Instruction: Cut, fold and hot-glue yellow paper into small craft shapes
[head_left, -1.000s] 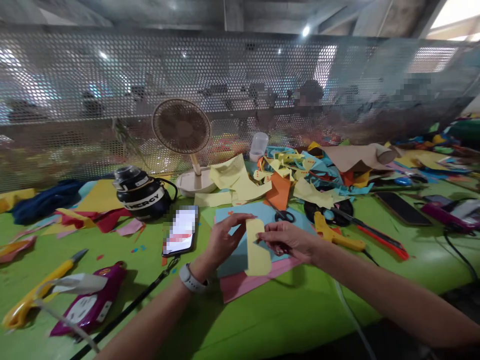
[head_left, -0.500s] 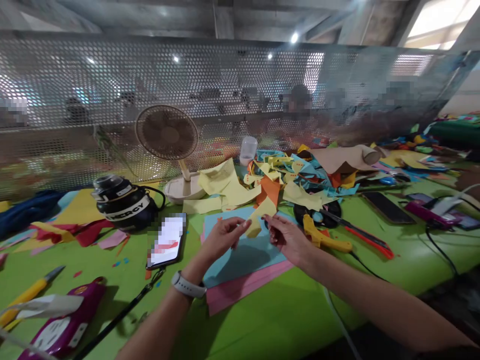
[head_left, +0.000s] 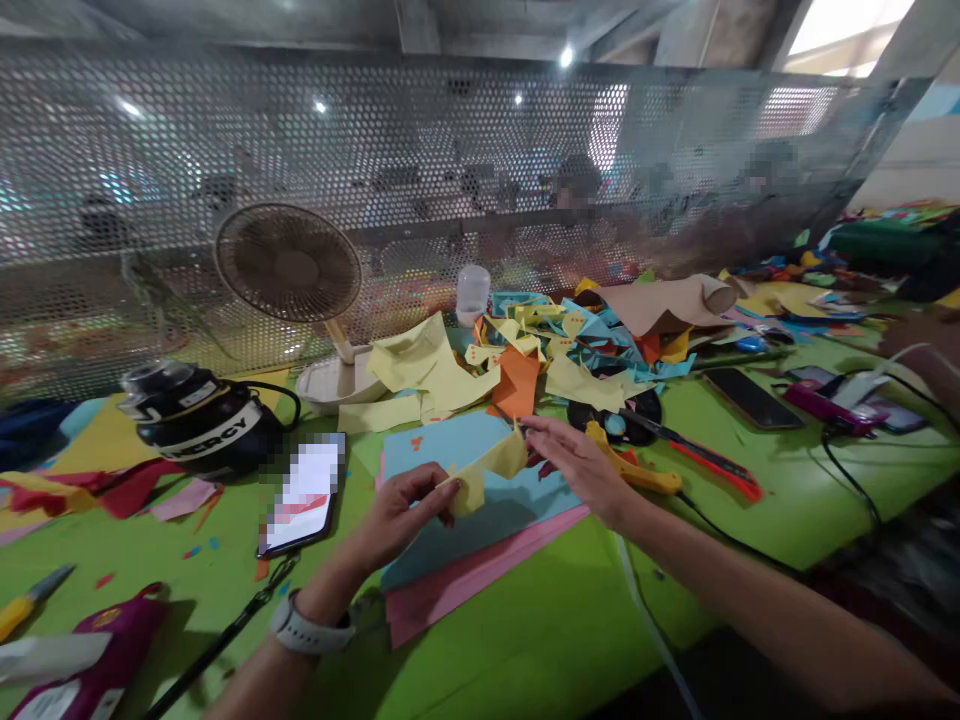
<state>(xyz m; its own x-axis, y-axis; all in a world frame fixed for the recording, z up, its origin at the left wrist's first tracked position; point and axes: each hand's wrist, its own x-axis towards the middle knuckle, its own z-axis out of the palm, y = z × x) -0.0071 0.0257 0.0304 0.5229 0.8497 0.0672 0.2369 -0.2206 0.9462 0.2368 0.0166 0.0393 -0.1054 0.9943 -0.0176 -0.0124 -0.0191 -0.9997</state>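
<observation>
A small cut piece of yellow paper or felt (head_left: 487,466) is stretched between my two hands. My left hand (head_left: 409,510) pinches its lower left end between thumb and fingers. At the upper right end my right hand (head_left: 570,462) grips it, with the fingertips partly hidden behind the piece. Beneath both hands lies a light blue sheet (head_left: 450,545), with small orange bits near its top edge. Pink sheets (head_left: 450,597) stick out from under it.
Left stand a phone (head_left: 304,495), a black round jar (head_left: 206,425) and a fan (head_left: 289,265). Behind my hands is a heap of coloured scraps (head_left: 540,335). At right lie a yellow glue gun (head_left: 637,470), a red cutter knife (head_left: 712,465) and a dark phone (head_left: 750,398). A perforated metal screen (head_left: 420,150) closes the back.
My hands have moved apart, the left one down and leftward, and the yellow piece now spans a wider gap between them. The whole view has shifted a little to the right.
</observation>
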